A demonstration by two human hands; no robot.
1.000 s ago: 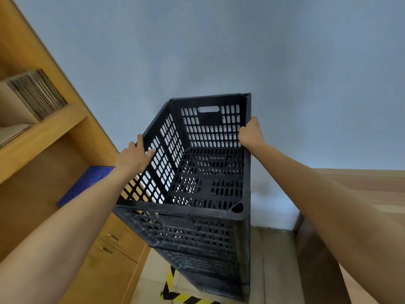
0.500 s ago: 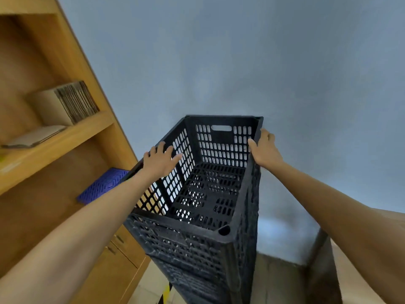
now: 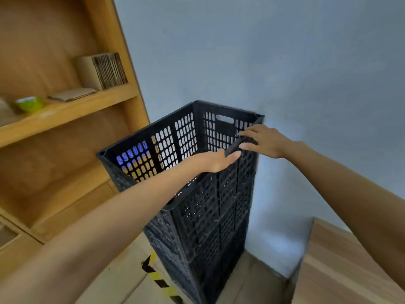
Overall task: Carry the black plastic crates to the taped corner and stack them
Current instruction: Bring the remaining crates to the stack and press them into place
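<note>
A tall stack of black perforated plastic crates [image 3: 210, 238] stands on the floor against the blue-grey wall, beside yellow-and-black floor tape [image 3: 157, 277]. The top crate [image 3: 186, 132] sits on the stack with its open side up and nothing inside. My right hand [image 3: 265, 140] pinches the crate's right rim between thumb and fingers. My left hand [image 3: 219, 160] reaches across the near corner with straight fingers, lying against the same right rim just below my right hand.
A wooden shelf unit [image 3: 65, 110] rises close on the left, holding folded cardboard [image 3: 103, 71] and a green object [image 3: 29, 104]. A blue mat [image 3: 131, 154] shows through the crate's holes. A wooden surface [image 3: 339, 270] lies at the lower right, leaving a narrow floor gap.
My left hand has left the crate's left wall and crossed to the right rim. My right hand slid nearer along that rim. The view turned so the stack's right side shows.
</note>
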